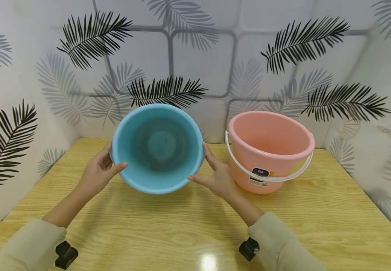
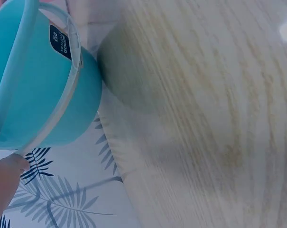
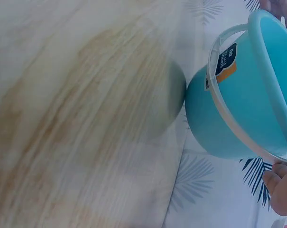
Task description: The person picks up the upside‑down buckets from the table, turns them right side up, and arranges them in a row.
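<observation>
A blue bucket (image 1: pixel 161 150) is tilted so its mouth faces me in the head view, and its inside looks bare. My left hand (image 1: pixel 100 169) grips its rim at the left, thumb over the edge. At the opposite side my right hand (image 1: pixel 217 177) holds the rim the same way. Both wrist views show the bucket's white handle (image 2: pixel 58 111) hanging down its outer wall, near a dark label (image 3: pixel 226 59). To the right, a pink bucket (image 1: pixel 270 135) stands upright on the table, its white handle (image 1: pixel 280 178) lowered across the front.
The wood-grain table (image 1: pixel 168 229) runs back to a leaf-patterned wall covering (image 1: pixel 202 56), which also rises at both sides. The pink bucket stands close beside my right hand. A bright light reflection lies near the table's front.
</observation>
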Demonstrator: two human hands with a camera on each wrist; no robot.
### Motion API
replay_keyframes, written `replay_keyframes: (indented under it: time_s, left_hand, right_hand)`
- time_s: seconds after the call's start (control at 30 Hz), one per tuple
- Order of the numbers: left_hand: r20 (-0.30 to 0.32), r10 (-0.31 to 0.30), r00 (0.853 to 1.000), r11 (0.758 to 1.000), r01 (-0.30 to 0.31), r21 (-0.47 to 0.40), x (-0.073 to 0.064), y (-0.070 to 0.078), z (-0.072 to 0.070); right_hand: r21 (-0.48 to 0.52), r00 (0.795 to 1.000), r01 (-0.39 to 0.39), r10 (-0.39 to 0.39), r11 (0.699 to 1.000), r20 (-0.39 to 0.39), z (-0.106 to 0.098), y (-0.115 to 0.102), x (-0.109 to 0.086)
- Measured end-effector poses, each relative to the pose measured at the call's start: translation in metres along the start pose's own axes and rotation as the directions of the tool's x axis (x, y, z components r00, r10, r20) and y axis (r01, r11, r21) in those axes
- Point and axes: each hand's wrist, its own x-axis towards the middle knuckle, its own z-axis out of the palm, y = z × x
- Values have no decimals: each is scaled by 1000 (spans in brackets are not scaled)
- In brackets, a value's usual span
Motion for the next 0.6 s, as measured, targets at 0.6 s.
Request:
replay_keyframes:
  time_s: [0.6]
  left_hand:
    - [-26,-245,969,969,246,3,22,14,-17]
  right_hand:
    - [320,991,-127,104,939,88,-7,-18,34]
